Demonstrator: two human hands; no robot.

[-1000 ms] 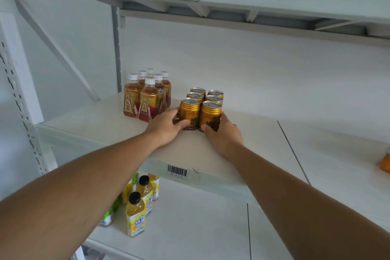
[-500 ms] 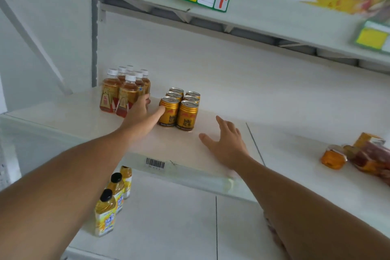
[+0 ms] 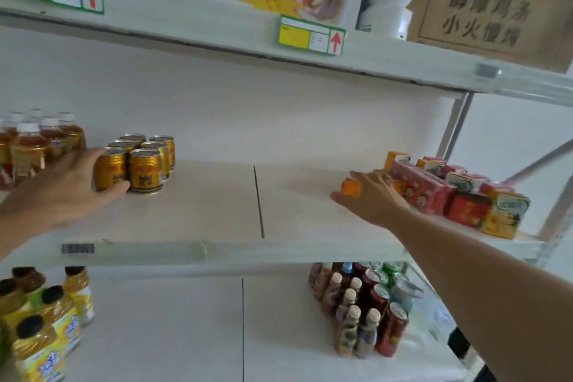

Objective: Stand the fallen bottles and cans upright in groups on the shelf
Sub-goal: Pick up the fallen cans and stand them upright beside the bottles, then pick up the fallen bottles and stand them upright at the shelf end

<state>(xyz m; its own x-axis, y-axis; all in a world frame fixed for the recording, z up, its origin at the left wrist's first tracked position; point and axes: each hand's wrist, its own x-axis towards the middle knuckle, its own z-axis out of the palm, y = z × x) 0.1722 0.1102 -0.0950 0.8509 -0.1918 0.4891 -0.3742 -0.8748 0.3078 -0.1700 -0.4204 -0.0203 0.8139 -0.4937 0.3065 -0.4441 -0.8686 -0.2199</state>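
Six gold cans (image 3: 139,161) stand upright in two rows at the left of the frame on the middle shelf (image 3: 217,211), touching each other, just beside a cluster of white-capped tea bottles (image 3: 34,145) at the left edge. The left hand (image 3: 66,186) rests spread against the front-left can, not clasping it. The right hand (image 3: 373,195), fingers loose, touches a small orange pack (image 3: 350,187) beside jumbled cartons (image 3: 449,192) at right. Bare shelf lies between.

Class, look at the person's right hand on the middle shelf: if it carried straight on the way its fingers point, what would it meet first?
Probably the small orange item right at the right hand's fingertips, possibly touching already; behind it lies the heap of fallen drink cartons. Depth is unclear.
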